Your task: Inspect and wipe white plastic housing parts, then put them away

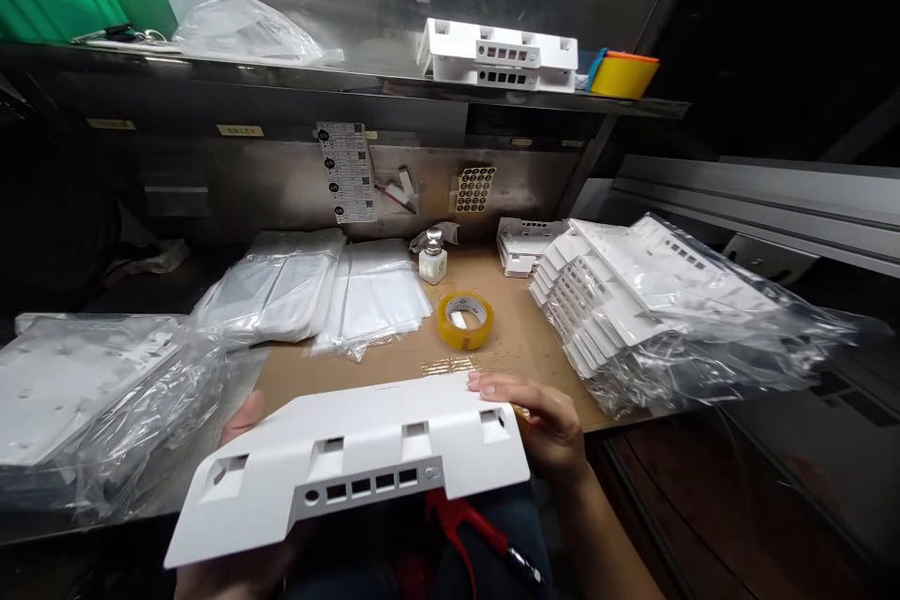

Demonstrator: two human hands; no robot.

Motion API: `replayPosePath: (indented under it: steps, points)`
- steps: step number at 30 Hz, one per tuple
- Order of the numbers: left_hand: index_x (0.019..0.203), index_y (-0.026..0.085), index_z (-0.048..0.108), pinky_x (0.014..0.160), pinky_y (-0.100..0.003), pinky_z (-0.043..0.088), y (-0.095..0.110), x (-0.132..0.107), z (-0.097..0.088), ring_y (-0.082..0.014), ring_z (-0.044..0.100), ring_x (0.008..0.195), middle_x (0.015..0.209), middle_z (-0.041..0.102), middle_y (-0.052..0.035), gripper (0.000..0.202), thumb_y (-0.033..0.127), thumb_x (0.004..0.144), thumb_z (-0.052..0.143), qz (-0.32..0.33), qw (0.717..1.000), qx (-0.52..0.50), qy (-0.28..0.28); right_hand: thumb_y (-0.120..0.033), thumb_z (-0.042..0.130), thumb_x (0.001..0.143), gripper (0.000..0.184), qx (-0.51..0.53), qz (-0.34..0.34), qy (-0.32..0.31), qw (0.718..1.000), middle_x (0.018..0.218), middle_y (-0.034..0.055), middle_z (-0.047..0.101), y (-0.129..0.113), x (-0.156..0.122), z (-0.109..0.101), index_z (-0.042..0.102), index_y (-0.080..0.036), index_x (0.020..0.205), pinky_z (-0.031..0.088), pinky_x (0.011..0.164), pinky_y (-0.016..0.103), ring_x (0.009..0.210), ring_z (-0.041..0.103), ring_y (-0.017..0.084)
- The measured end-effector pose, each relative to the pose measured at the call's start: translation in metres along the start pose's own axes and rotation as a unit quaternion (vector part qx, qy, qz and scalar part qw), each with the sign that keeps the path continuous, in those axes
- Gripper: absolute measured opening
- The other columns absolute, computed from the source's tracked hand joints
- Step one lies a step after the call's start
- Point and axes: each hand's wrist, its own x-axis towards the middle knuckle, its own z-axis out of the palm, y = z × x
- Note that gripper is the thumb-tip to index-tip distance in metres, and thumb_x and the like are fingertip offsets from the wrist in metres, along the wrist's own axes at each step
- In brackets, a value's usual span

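Note:
I hold a flat white plastic housing (352, 455) with a row of port cut-outs along its near edge, low in the middle of the view. My right hand (545, 422) grips its right end, fingers curled over the top corner. My left hand (243, 414) is mostly hidden behind the left end; only a bit of it shows past the edge, touching the housing. A red-handled tool (468, 525) lies below the housing, in my lap.
A stack of identical white housings in clear plastic (633, 300) lies at the right; bagged flat parts (84, 384) at the left. Clear bags (330, 291), a yellow tape roll (465, 320) and a small bottle (432, 258) sit on the cardboard mat. More housings (499, 56) stand on the shelf.

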Motion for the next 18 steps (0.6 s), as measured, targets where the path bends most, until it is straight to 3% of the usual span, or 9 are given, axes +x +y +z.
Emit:
replayPosePath:
  steps: [3, 6, 11, 13, 15, 18]
  points:
    - [0.144, 0.03, 0.056, 0.045, -0.033, 0.058, 0.003, -0.003, 0.009, -0.0271, 0.078, 0.066, 0.102, 0.082, -0.0083, 0.067, 0.064, 0.087, 0.064, -0.042, 0.997, 0.04, -0.059, -0.014, 0.065, 0.096, 0.035, -0.009, 0.022, 0.004, 1.0, 0.117, 0.0039, 0.079, 0.006, -0.005, -0.001, 0.074, -0.033, 0.124, 0.062, 0.097, 0.041, 0.109, 0.076, 0.025]
    - [0.151, 0.026, 0.049, 0.049, -0.03, 0.06, 0.001, 0.001, 0.008, -0.0277, 0.08, 0.074, 0.102, 0.082, -0.0103, 0.07, 0.06, 0.091, 0.062, -0.036, 0.992, -0.006, -0.122, -0.011, 0.067, 0.094, 0.039, -0.009, 0.039, 0.007, 0.999, 0.119, 0.0024, 0.079, 0.013, -0.009, 0.0, 0.072, -0.034, 0.125, 0.061, 0.099, 0.04, 0.111, 0.075, 0.024]
    - [0.161, 0.025, 0.027, 0.048, -0.036, 0.062, -0.005, 0.012, -0.001, -0.033, 0.079, 0.077, 0.096, 0.082, -0.0107, 0.085, 0.057, 0.091, 0.063, -0.047, 0.986, -0.098, -0.124, -0.011, 0.067, 0.093, 0.04, 0.005, 0.06, 0.012, 0.998, 0.121, 0.0008, 0.078, 0.022, -0.015, 0.007, 0.072, -0.035, 0.125, 0.06, 0.101, 0.04, 0.112, 0.074, 0.024]
    - [0.158, 0.028, 0.036, 0.048, -0.037, 0.062, -0.006, 0.013, -0.002, -0.0334, 0.079, 0.076, 0.093, 0.082, -0.0096, 0.074, 0.054, 0.094, 0.06, -0.04, 0.982, -0.128, -0.133, -0.012, 0.067, 0.094, 0.039, 0.005, 0.067, 0.014, 0.998, 0.121, -0.0008, 0.078, 0.024, -0.018, 0.009, 0.071, -0.036, 0.125, 0.06, 0.101, 0.039, 0.112, 0.074, 0.023]
    - [0.145, 0.03, 0.057, 0.049, -0.038, 0.063, -0.005, 0.011, -0.001, -0.0329, 0.079, 0.07, 0.091, 0.082, -0.009, 0.054, 0.051, 0.095, 0.059, -0.034, 0.979, -0.123, -0.161, -0.014, 0.066, 0.095, 0.039, -0.012, 0.069, -0.004, 0.997, 0.123, -0.0022, 0.077, 0.026, -0.017, 0.007, 0.069, -0.038, 0.126, 0.058, 0.103, 0.039, 0.114, 0.073, 0.021]
    - [0.116, 0.019, 0.075, 0.048, -0.043, 0.063, 0.001, 0.006, 0.005, -0.0347, 0.077, 0.063, 0.088, 0.082, -0.0128, 0.043, 0.049, 0.098, 0.049, -0.023, 0.983, -0.105, -0.146, -0.02, 0.067, 0.094, 0.036, -0.162, 0.13, -0.051, 0.977, 0.131, -0.0008, 0.074, 0.032, 0.0, -0.003, 0.069, -0.034, 0.128, 0.051, 0.112, 0.04, 0.125, 0.067, 0.021]
